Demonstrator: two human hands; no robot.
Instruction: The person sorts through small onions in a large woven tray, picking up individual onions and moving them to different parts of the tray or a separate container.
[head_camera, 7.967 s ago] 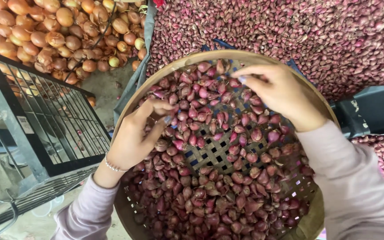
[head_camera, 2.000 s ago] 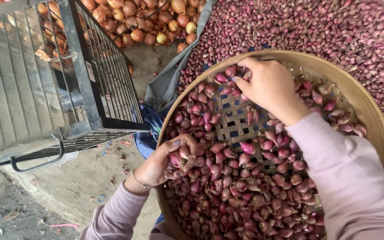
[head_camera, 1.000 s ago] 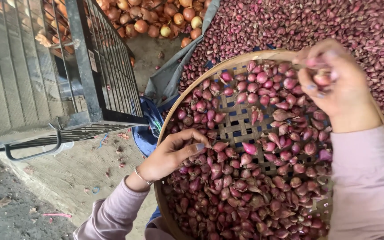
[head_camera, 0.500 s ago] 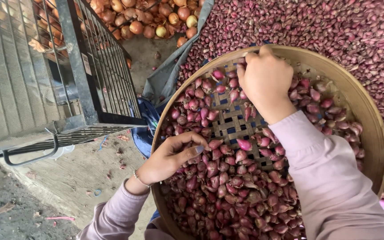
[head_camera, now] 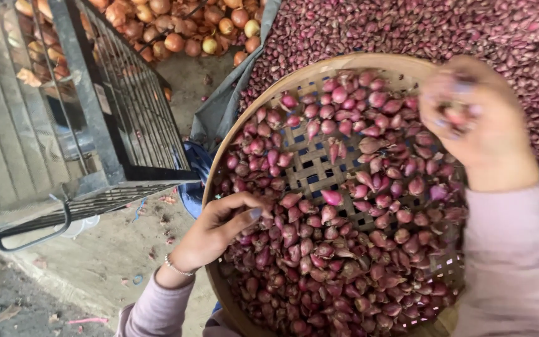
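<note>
A round woven bamboo tray (head_camera: 214, 170) holds several small red shallots (head_camera: 344, 249), and the open weave shows through at its middle. My left hand (head_camera: 216, 229) grips the tray's left rim, fingers lying over the shallots and thumb at the edge. My right hand (head_camera: 476, 122) is raised over the tray's far right side. It is blurred and cupped around a few shallots (head_camera: 453, 116). Both arms wear pale pink sleeves.
A large heap of red shallots (head_camera: 469, 28) lies on a grey tarp (head_camera: 219, 112) behind the tray. Yellow-brown onions (head_camera: 176, 31) are piled at the top. A dark metal wire crate (head_camera: 113, 112) stands to the left on the concrete floor (head_camera: 95, 262).
My right hand has swung from the tray's far middle to its far right edge with shallots in it. My left hand stays on the left rim.
</note>
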